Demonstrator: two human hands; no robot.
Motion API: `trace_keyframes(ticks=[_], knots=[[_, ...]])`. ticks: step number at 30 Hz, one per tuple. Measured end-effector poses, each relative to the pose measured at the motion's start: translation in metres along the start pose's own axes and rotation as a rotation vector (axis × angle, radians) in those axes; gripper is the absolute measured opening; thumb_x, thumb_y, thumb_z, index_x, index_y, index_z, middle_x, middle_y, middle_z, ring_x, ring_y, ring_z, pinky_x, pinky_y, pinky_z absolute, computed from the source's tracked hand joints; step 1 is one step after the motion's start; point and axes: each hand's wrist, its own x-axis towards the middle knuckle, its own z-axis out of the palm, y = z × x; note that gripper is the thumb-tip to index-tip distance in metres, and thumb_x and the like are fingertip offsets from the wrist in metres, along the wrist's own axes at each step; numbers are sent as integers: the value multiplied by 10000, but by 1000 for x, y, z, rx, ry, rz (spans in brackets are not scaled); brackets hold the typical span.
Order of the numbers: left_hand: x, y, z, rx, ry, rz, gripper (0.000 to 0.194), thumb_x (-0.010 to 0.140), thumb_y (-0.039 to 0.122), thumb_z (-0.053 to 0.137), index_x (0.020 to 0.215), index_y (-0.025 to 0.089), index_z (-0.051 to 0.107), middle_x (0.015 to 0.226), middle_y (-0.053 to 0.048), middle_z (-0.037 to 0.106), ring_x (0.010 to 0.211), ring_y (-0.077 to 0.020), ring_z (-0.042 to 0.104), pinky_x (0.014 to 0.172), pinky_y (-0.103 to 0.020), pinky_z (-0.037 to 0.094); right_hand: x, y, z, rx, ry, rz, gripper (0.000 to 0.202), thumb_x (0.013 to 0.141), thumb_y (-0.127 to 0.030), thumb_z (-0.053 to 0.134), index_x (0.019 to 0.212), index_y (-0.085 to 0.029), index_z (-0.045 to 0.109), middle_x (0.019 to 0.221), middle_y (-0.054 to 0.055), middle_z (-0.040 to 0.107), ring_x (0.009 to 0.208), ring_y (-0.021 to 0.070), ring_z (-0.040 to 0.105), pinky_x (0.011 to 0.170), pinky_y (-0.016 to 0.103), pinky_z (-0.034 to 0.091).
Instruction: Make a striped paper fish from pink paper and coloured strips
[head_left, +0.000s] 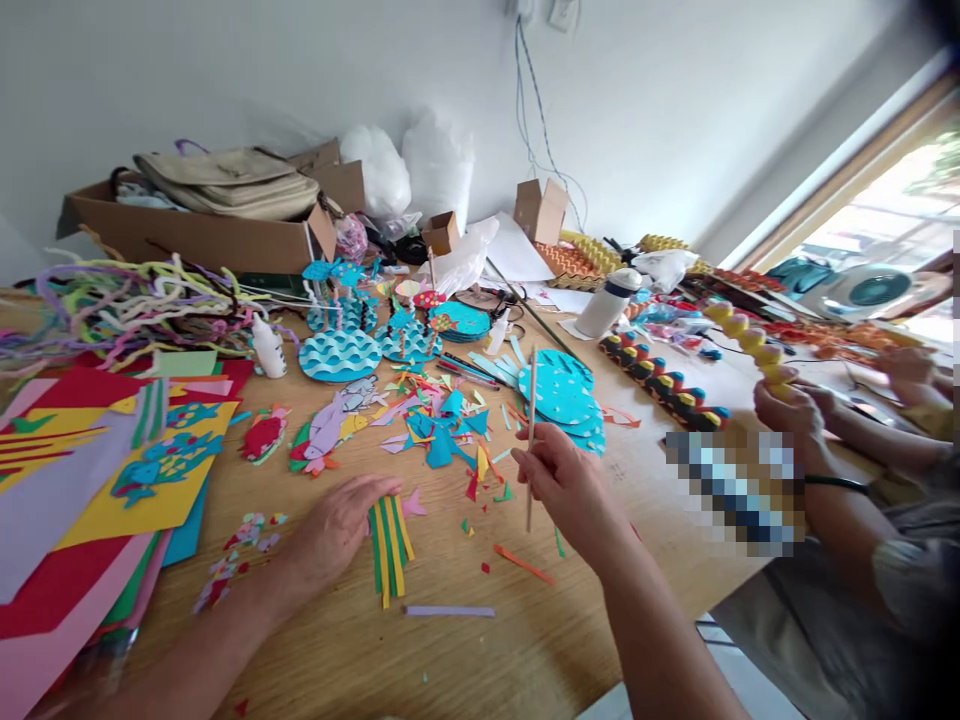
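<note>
My left hand (341,522) is low over the wooden table, its fingers together at the upper end of a bunch of green and yellow paper strips (390,550). The strips fan out toward me. My right hand (559,470) is closed around a thin wooden stick (532,400), held nearly upright above the table. A lilac paper strip (450,611) lies in front of the striped bunch, and an orange strip (523,564) lies below my right hand. Beyond my hands are blue paper scraps (442,430), paper fish (326,435) and white-dotted blue ovals (562,405).
Coloured paper sheets (90,500) are stacked at left, below tangled pipe cleaners (150,305). Glue bottles (268,348), blue wavy-topped models (341,356) and a white flask (607,303) stand farther back. At right, another person's hands (791,410) hold a yellow scalloped strip (742,335).
</note>
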Motion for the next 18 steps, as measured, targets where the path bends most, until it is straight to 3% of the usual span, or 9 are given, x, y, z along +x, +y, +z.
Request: trace_keyframes(ticks=[3, 7, 18], knots=[[-2, -4, 1, 39, 94, 35, 490, 739, 26, 338, 1154, 215, 518, 1119, -49, 622, 1047, -173, 566, 920, -330, 451, -5, 25, -10, -323, -184, 133, 174, 855, -262, 421, 803, -183, 567, 606, 5, 609, 542, 131, 544, 509, 218, 340], [-5, -10, 5, 117, 188, 102, 489, 752, 26, 334, 1177, 217, 485, 1087, -57, 616, 1042, -180, 559, 914, -337, 449, -16, 44, -3, -578, -396, 210, 261, 878, -235, 401, 737, -168, 610, 684, 69, 663, 609, 155, 607, 528, 228, 343], [-3, -11, 3, 193, 268, 194, 446, 769, 19, 353, 1132, 220, 516, 1015, -34, 640, 991, -165, 582, 892, -285, 457, -6, 43, 0, -735, -434, 249, 313, 882, -222, 381, 772, -138, 662, 815, 170, 684, 748, 259, 659, 570, 286, 429]])
